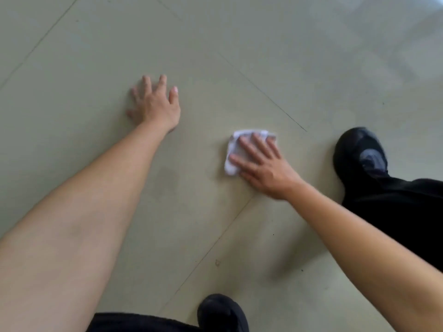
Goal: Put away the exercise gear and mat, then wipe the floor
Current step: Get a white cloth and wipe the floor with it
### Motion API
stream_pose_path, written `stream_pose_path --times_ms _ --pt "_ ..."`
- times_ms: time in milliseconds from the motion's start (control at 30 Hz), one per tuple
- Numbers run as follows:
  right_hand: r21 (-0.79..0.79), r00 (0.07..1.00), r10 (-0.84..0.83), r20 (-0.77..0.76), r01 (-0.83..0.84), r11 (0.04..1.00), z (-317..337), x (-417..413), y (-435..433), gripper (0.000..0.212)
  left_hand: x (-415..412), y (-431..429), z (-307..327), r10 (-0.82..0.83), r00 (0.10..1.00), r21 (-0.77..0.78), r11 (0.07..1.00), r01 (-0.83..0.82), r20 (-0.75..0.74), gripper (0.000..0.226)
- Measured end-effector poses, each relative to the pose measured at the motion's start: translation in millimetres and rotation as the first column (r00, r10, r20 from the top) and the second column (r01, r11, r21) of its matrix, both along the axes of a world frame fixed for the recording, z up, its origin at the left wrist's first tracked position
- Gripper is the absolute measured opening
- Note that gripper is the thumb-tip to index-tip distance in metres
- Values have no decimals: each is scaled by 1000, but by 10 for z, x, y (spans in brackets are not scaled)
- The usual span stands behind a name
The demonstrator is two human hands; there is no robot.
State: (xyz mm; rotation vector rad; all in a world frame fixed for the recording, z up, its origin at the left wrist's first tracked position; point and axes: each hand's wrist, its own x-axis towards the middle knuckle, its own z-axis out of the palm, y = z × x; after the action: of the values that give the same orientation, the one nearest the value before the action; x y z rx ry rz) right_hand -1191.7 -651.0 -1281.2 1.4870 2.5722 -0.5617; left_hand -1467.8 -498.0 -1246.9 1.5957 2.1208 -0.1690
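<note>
While the right hand [260, 164] presses a small folded white cloth [233, 152] flat-fingered onto the pale tiled floor [263, 56], the left hand [155, 106] rests spread open on it.

The pale tiled floor [72, 56] shows thin diagonal joints. A white cloth [230, 169] lies near centre, the left hand [155, 106] flat at 10 o'clock, one black shoe [357, 149] at 3 o'clock, another shoe [220, 312] at 6.
</note>
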Motion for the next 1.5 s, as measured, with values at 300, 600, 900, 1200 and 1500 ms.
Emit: stream_pose_path --times_ms 300,600,900,1200,1500 --pt "-62 892 -451 21 452 890 79 74 274 55 36 -82 -162 -71 989 1 997 72 -131 71" --pt "85 976 -213 -53 216 973 -70 593 1111 48 44 115 -13 10 998 -66 998 -15 -66 73" --pt "-18 774 -634 -11 633 774 29 31 1248 55 59 112 57 217 976 64 974 -216 -6 96" --pt "214 990 30 -137 0 977 -121 276 2017 44 -133 371 4 282 959 -127 951 -283 -31 130" --pt "39 919 -380 -101 386 922 -11 -911 2575 52 -116 380 34 253 962 -173 948 -268 -103 131"
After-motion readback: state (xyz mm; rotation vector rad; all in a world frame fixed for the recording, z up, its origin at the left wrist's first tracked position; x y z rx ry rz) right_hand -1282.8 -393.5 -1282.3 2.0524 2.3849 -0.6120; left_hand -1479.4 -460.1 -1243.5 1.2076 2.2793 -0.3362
